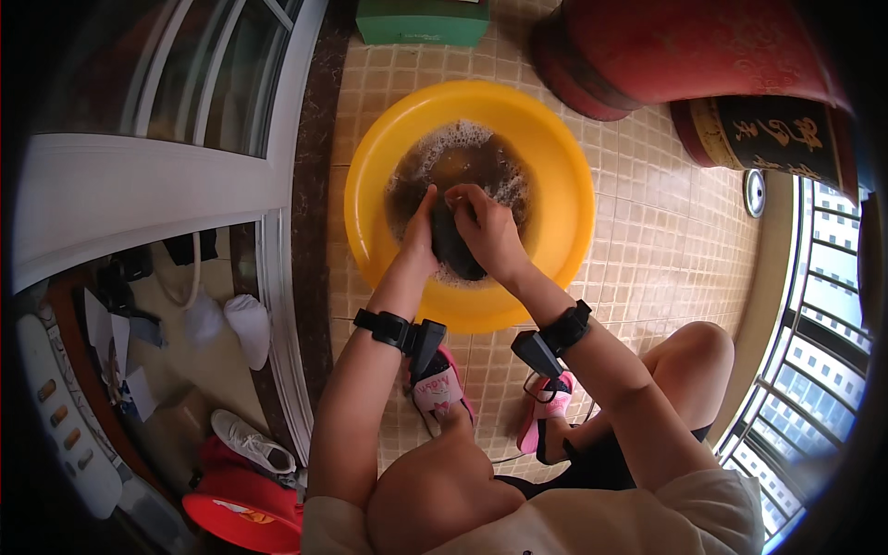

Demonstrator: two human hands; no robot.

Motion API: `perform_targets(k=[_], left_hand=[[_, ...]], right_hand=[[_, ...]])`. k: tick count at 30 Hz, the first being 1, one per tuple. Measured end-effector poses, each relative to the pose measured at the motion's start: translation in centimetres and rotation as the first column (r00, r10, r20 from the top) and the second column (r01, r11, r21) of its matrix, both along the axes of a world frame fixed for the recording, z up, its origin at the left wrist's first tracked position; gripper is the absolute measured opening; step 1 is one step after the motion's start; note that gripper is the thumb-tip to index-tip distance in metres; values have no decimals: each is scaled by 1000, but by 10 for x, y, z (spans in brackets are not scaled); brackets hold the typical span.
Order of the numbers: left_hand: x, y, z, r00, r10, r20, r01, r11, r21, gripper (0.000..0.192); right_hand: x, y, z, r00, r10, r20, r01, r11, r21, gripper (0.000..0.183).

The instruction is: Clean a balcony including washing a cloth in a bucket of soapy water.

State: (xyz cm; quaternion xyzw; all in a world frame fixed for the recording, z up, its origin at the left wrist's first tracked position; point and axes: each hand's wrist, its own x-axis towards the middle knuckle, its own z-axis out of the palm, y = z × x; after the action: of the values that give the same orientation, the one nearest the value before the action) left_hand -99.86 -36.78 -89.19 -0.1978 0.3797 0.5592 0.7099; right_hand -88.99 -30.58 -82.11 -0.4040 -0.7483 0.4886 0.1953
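A yellow plastic basin [572, 229] stands on the tiled floor in front of me, holding murky brown water [472, 163] with soap foam along its edge. Over the water, between my hands, is a wet dark object [454, 239], long and shoe-like in outline. My left hand [421, 239] grips its left side, thumb pointing up. Curled fingers of my right hand [489, 225] press on its upper right part. Whether those fingertips pinch anything else is hidden. Each wrist carries a black strap with a small device.
A green box [423, 24] sits beyond the basin, and large red ceramic vessels [666, 52] stand at the upper right. On the left is a white-framed door [277, 173], with a white shoe [251, 440] and a red bucket [243, 517]. Window bars [798, 347] line the right.
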Motion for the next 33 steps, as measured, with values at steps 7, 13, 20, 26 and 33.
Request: perform_targets(k=[7,13,20,26,33], left_hand=[[28,17,47,816,-202,-541,100,972,-211,38],[20,-10,11,665,-316,-677,103,936,-336,46],[22,-6,25,727,-434,-533,211,879,-427,86],[0,-1,22,992,-73,102,70,997,42,74],[12,12,16,993,31,114,-36,998,42,36]], right_hand=[[-4,27,-11,984,-20,174,-10,985,171,22],[34,90,-78,937,-93,336,-46,922,385,43],[35,49,-61,712,58,700,-353,891,285,65],[15,31,-28,996,60,68,-31,929,-369,51],[7,-4,25,997,-18,77,30,986,-162,45]])
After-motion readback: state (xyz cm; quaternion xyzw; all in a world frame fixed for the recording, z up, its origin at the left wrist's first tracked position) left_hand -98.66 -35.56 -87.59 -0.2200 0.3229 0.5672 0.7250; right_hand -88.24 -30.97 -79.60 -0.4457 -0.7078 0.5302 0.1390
